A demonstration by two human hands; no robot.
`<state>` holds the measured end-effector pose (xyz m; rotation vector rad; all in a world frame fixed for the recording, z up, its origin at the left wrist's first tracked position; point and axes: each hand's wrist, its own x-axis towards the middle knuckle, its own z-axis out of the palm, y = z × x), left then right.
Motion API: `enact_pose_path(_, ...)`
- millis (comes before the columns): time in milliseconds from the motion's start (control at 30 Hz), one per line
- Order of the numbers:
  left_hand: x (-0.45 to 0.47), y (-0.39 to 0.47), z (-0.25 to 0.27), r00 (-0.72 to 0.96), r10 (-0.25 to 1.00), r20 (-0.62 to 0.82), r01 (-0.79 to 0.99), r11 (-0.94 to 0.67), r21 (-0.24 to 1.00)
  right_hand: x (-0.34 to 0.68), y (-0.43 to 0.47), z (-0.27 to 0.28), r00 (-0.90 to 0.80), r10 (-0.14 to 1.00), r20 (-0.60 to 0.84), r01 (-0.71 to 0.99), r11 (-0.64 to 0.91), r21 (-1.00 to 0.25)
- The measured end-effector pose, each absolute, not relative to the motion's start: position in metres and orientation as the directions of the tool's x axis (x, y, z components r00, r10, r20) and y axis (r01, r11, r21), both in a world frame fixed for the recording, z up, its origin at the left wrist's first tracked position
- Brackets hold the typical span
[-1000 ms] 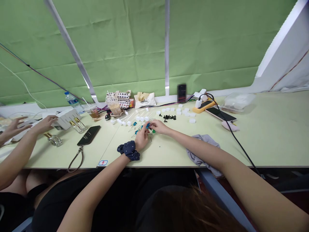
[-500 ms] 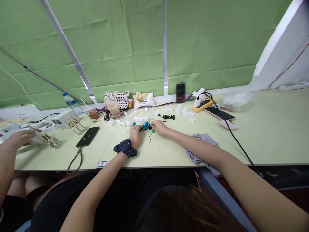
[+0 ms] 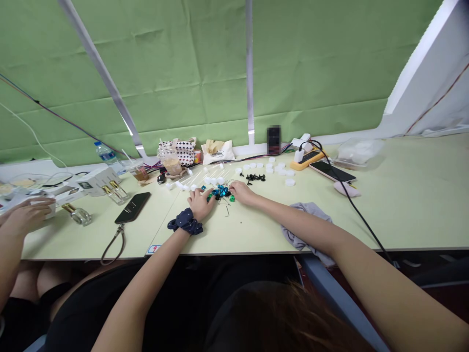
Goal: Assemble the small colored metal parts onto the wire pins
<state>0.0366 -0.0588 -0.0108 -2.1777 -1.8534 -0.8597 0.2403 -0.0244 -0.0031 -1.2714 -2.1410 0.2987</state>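
Observation:
A pile of small shiny blue pieces [image 3: 222, 190], mixed with black and green ones, lies on the table between my hands. My left hand [image 3: 200, 203], a dark dotted scrunchie [image 3: 185, 222] on its wrist, rests against the pile's left side with its fingers apart. On the opposite side, my right hand [image 3: 242, 193] has its fingers drawn together at the edge of the pile; whatever sits between the fingertips is too small to make out. A green piece [image 3: 232, 198] lies just below those fingertips. Closer to me is a thin bent metal pin [image 3: 227, 211].
Behind the pile are clear tubes with white caps [image 3: 179, 185], black pieces [image 3: 255, 178] and round white lids [image 3: 289, 182]. A phone [image 3: 133, 208] and glass bottles [image 3: 81, 215] lie left, near another person's hands [image 3: 31, 212]. A black cable [image 3: 361, 208] crosses the right side, beside a grey cloth [image 3: 293, 222].
My left hand has shifted slightly left and its fingers have spread, so more of the blue and green pieces show. My right hand has barely moved. The other person's hand has moved left.

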Motion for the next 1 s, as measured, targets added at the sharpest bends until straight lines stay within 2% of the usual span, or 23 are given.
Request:
enact_pose_path(100, 0.038, -0.063, -0.005, 0.042, 0.836, 0.548, 0.948, -0.207, 0.242, 0.242, -0.026, -0.001, -0.325, 0.863, 0.386, 0.714, 0.491, -0.499)
enact_pose_path(167, 0.039, -0.066, -0.003, 0.114, 0.812, 0.572, 0.946, -0.265, 0.188, 0.243, -0.027, 0.000, -0.322, 0.874, 0.364, 0.716, 0.476, -0.510)
enact_pose_path(267, 0.040, -0.066, -0.003, 0.233, 0.806, 0.544, 0.938, -0.334, 0.094, 0.243, -0.029, 0.001, -0.307, 0.892, 0.333, 0.717, 0.447, -0.535)
enact_pose_path(467, 0.040, -0.062, -0.007, 0.245, 0.828, 0.504, 0.947, -0.315, 0.056, 0.238, -0.032, 0.000, -0.293, 0.893, 0.342, 0.681, 0.446, -0.581)
enact_pose_path(733, 0.040, -0.057, -0.008, 0.168, 0.833, 0.527, 0.959, -0.262, 0.110, 0.238, -0.033, -0.001, -0.361, 0.852, 0.380, 0.696, 0.517, -0.498)
enact_pose_path(867, 0.036, -0.052, -0.012, 0.094, 0.803, 0.589, 0.949, -0.250, 0.190, 0.241, -0.037, 0.005, -0.310, 0.867, 0.389, 0.738, 0.477, -0.477)
enact_pose_path(1000, 0.031, -0.046, -0.017, 0.136, 0.766, 0.628, 0.906, -0.353, 0.234, 0.243, -0.041, 0.011, -0.219, 0.908, 0.356, 0.781, 0.382, -0.494)
